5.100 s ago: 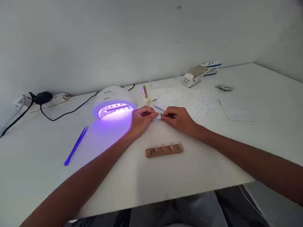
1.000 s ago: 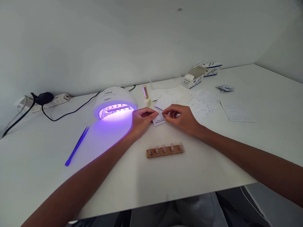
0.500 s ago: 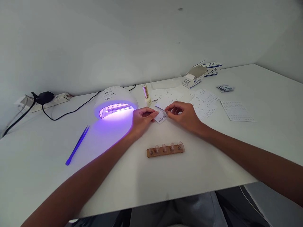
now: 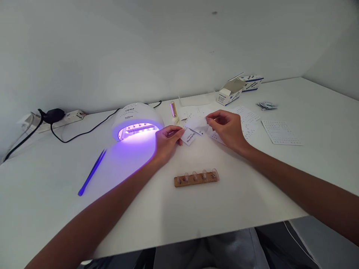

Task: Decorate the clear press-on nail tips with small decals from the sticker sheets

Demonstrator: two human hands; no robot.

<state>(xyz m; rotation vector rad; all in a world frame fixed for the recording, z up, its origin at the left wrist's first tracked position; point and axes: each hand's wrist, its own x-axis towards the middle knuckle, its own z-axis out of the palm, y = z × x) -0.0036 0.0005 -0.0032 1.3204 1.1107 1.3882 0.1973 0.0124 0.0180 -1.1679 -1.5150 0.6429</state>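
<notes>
My left hand (image 4: 169, 143) pinches a small white alcohol pad packet (image 4: 188, 136), its printed side up and its top torn open. To the right, my right hand (image 4: 226, 129) is closed, thumb and forefinger pinching the end of a thin white alcohol wipe (image 4: 200, 123) that stretches from the packet. The wipe blends with the printed white sheets behind it. Nearer the table's front edge lies a wooden nail tip stand (image 4: 196, 179) with several clear nail tips upright on it. My right hand is above the sticker sheets (image 4: 248, 117).
A lit nail lamp (image 4: 137, 121) glows purple at the left, with tweezers (image 4: 92, 172) in front. A nail polish bottle (image 4: 174, 112) stands behind my hands. Alcohol pad boxes (image 4: 230, 91), a pile of packets (image 4: 267, 106) and another sticker sheet (image 4: 281, 132) lie at the right. A cable runs left.
My right hand has moved right and slightly up, away from my left, drawing the white wipe out of the packet. My left hand stays nearly in place.
</notes>
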